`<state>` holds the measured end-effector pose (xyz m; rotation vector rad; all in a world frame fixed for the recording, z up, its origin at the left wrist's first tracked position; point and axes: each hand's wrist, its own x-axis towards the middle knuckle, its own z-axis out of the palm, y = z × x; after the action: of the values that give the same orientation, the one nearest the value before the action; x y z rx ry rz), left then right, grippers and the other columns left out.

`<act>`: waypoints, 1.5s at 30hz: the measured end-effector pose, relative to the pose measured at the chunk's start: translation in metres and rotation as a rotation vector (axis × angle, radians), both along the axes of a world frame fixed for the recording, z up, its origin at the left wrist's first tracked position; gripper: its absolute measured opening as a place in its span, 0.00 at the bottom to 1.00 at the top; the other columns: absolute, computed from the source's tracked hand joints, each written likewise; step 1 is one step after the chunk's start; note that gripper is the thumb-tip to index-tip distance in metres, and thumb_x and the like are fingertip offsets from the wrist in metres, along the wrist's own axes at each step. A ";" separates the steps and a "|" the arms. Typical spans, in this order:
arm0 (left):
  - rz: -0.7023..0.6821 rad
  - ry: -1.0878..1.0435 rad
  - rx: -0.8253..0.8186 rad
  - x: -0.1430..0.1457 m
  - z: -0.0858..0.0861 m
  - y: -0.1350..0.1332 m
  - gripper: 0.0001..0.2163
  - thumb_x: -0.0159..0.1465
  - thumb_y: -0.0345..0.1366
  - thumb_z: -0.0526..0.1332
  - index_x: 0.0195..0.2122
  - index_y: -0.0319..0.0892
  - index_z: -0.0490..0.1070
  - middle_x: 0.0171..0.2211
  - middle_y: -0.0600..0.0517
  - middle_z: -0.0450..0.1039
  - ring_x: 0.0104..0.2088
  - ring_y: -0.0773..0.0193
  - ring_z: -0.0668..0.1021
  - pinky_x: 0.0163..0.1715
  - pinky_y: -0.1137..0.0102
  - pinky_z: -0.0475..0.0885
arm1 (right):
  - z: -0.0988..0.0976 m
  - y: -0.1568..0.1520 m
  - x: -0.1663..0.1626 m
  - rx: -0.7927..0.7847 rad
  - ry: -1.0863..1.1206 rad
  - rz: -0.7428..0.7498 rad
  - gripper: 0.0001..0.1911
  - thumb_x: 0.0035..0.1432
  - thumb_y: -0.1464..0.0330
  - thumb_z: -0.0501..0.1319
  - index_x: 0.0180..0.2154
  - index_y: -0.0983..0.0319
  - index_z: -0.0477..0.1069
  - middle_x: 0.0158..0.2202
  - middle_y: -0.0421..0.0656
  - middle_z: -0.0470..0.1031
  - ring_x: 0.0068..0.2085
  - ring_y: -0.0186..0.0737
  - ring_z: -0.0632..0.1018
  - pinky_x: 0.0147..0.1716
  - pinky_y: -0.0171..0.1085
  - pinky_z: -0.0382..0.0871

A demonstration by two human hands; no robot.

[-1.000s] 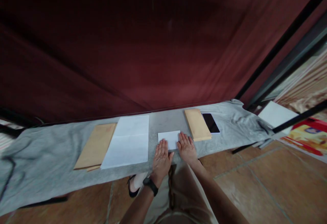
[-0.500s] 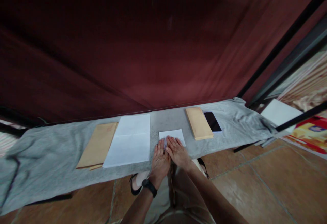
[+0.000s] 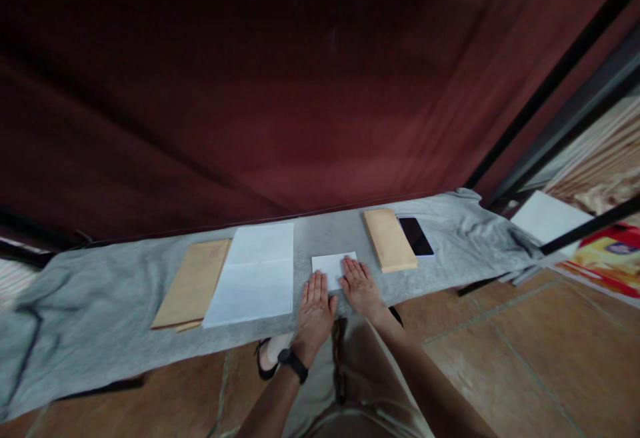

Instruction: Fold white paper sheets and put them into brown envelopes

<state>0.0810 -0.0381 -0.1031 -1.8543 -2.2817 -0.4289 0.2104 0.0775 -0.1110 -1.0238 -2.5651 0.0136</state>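
Dark red sheeting (image 3: pixel 320 125) is being shown as the backdrop, straight beyond the fingers of the left hand (image 3: pixel 316 308) and the right hand (image 3: pixel 361 288). Under those fingers a small white paper (image 3: pixel 329 264) is being pressed against grey cloth (image 3: pixel 323 231); its near corners are being covered by them, and its layers cannot be counted. Both forearms are being cut off by the lower border, and one foot is being mostly hidden by the right arm. Print on a red and yellow package (image 3: pixel 607 261), far to the right of the fingers, is being blurred beyond reading.

All the fingers are being held straight and flat, palms down, with nothing being gripped.

Beneath them the cloth is being kept fairly smooth, while rumples are being shown at both ends. Left of the left fingers, a large white sheet (image 3: pixel 257 275) is being laid partly over brown envelopes (image 3: pixel 187 285). Right of the right fingers, tan envelopes (image 3: pixel 390 238) are being stacked, with a phone (image 3: pixel 416 236) being placed just beside them. Behind the wrists, tiled floor (image 3: pixel 500 351) is being seen.

Compared with half a second ago, when the hands were being held together, the right fingers are being rested farther right, and white paper is being exposed between.
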 end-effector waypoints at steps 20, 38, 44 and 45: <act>-0.122 -0.055 -0.053 0.009 -0.005 0.066 0.30 0.69 0.32 0.46 0.72 0.37 0.43 0.71 0.43 0.52 0.70 0.57 0.57 0.69 0.55 0.53 | -0.004 0.004 0.018 0.044 0.013 -0.064 0.26 0.71 0.66 0.47 0.66 0.68 0.60 0.66 0.50 0.64 0.66 0.47 0.65 0.66 0.49 0.51; 0.042 -0.049 0.032 -0.008 -0.006 0.037 0.28 0.71 0.36 0.45 0.70 0.32 0.49 0.69 0.39 0.55 0.70 0.53 0.55 0.68 0.53 0.55 | 0.003 0.001 0.008 -0.013 0.052 -0.111 0.26 0.72 0.65 0.45 0.66 0.66 0.60 0.66 0.50 0.64 0.66 0.48 0.66 0.67 0.53 0.48; 0.027 -0.042 0.010 -0.008 -0.003 0.037 0.27 0.70 0.33 0.45 0.70 0.31 0.51 0.69 0.38 0.55 0.71 0.53 0.55 0.67 0.52 0.56 | 0.016 -0.003 -0.016 -0.082 0.001 0.025 0.25 0.73 0.64 0.44 0.66 0.61 0.61 0.67 0.46 0.63 0.67 0.45 0.64 0.67 0.51 0.49; 0.025 -0.041 0.010 -0.009 -0.004 0.038 0.27 0.70 0.33 0.45 0.70 0.32 0.51 0.69 0.39 0.55 0.71 0.53 0.55 0.67 0.52 0.56 | 0.017 -0.004 -0.018 -0.088 -0.005 0.038 0.25 0.73 0.64 0.44 0.66 0.60 0.61 0.67 0.45 0.62 0.67 0.45 0.64 0.67 0.51 0.49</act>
<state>0.0724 -0.0005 -0.1068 -1.8264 -2.3227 -0.4777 0.1925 0.0738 -0.0942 -1.0076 -2.6089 0.1351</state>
